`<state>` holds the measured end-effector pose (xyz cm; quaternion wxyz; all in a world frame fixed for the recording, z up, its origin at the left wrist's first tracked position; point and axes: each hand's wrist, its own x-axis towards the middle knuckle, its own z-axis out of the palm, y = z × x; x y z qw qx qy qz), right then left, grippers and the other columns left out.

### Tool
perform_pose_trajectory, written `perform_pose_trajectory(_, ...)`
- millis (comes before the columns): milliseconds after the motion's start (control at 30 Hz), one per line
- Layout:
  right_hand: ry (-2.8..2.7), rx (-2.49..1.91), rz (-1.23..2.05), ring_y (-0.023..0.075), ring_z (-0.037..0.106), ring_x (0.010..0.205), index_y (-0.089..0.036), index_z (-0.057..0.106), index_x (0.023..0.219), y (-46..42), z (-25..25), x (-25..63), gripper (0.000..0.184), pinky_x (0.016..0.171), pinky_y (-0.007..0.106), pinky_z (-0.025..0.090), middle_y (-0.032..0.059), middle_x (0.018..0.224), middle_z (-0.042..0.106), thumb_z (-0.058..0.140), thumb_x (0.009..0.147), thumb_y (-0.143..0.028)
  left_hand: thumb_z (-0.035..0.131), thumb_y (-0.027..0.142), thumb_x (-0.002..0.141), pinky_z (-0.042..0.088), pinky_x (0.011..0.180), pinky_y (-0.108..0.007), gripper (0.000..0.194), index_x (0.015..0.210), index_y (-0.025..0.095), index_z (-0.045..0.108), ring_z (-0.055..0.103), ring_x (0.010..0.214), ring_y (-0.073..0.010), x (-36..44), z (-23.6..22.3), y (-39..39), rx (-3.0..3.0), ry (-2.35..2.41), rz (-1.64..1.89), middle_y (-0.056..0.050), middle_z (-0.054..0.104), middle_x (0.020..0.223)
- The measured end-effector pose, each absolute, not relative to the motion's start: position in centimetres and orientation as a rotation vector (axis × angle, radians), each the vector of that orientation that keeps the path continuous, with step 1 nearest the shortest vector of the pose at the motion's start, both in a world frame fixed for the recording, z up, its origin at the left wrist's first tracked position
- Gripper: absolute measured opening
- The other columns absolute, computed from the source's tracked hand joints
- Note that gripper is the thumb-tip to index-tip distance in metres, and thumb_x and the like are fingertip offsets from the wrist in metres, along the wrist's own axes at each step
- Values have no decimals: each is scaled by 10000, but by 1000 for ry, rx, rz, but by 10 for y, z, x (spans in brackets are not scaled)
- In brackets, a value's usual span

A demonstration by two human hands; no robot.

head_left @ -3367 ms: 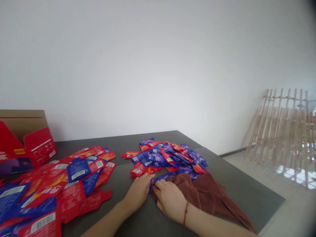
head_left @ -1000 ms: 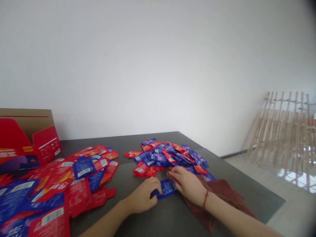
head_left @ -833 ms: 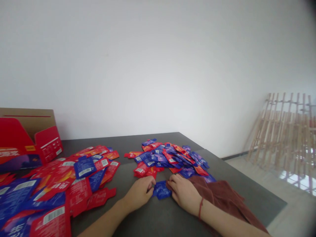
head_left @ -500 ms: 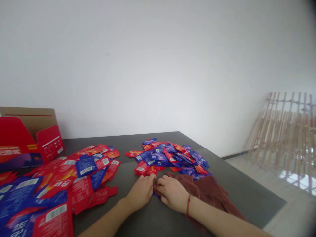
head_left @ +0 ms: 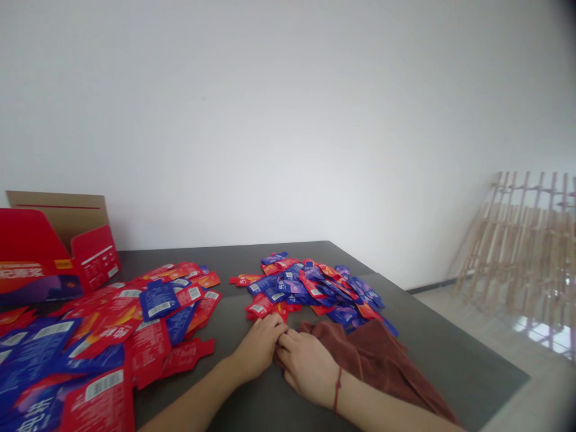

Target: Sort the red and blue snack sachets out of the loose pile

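At the near middle of the table my two hands meet, fingertips touching. My left hand [head_left: 260, 348] is closed with its fingers bent, and whatever it grips is hidden. Closed as well, my right hand [head_left: 308, 366] has the brown cloth [head_left: 382, 354] bunched under its fingers; the rest of the cloth spreads out to the right, partly beneath the forearm. Just beyond the hands lies a heap of small red and blue foil pouches [head_left: 297, 285]. Larger-looking pouches [head_left: 148, 348], red and blue with white barcode labels, lie in a loose pile left of my left forearm.
An open red and purple cardboard box [head_left: 96, 258] stands at the table's back left. The dark grey table [head_left: 454, 354] ends at a white wall [head_left: 288, 120] behind and drops to the floor on the right. Wooden slatted frames [head_left: 517, 240] lean at the far right.
My hands have shifted slightly, with my right fingers now lapping closer over the left fingertips. A bit of blue seen under them earlier is now hidden. The view has moved a little; the piles look unchanged.
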<state>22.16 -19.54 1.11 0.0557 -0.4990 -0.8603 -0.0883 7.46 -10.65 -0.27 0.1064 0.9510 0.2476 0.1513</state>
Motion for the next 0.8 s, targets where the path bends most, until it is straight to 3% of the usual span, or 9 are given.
perform_pose_trajectory(67, -2643, -1458, -213, 222, 490, 992, -161, 590, 1093, -196, 14, 225, 267, 793, 326, 405, 73, 1081, 583, 512, 844, -214, 380, 78, 863, 392, 816, -306, 286, 947, 210, 620, 500, 972, -202, 73, -1, -104, 2808, 707, 446, -47, 560, 1018)
perform_pose_trajectory(267, -2639, -1508, -122, 194, 519, 944, -201, 617, 1006, -205, 26, 260, 205, 780, 298, 392, 38, 1043, 605, 480, 856, -177, 411, 35, 821, 393, 800, -301, 461, 1151, 279, 621, 497, 951, -201, 70, -1, -101, 2847, 685, 467, -36, 549, 1008)
perform_pose_trajectory(533, -2672, -1466, -164, 203, 511, 958, -196, 612, 1059, -190, 17, 235, 236, 746, 294, 400, 58, 1057, 581, 505, 849, -200, 423, 87, 877, 390, 775, -295, 270, 870, 207, 665, 495, 930, -196, 73, -7, -101, 2856, 742, 511, -36, 555, 971)
perform_pose_trajectory(800, -2650, -1525, -93, 188, 534, 971, -208, 624, 1043, -207, 26, 263, 252, 816, 293, 410, 44, 1087, 602, 447, 871, -159, 412, 49, 850, 393, 788, -297, 429, 1120, 287, 645, 502, 938, -200, 73, -1, -102, 2889, 728, 464, -33, 555, 992)
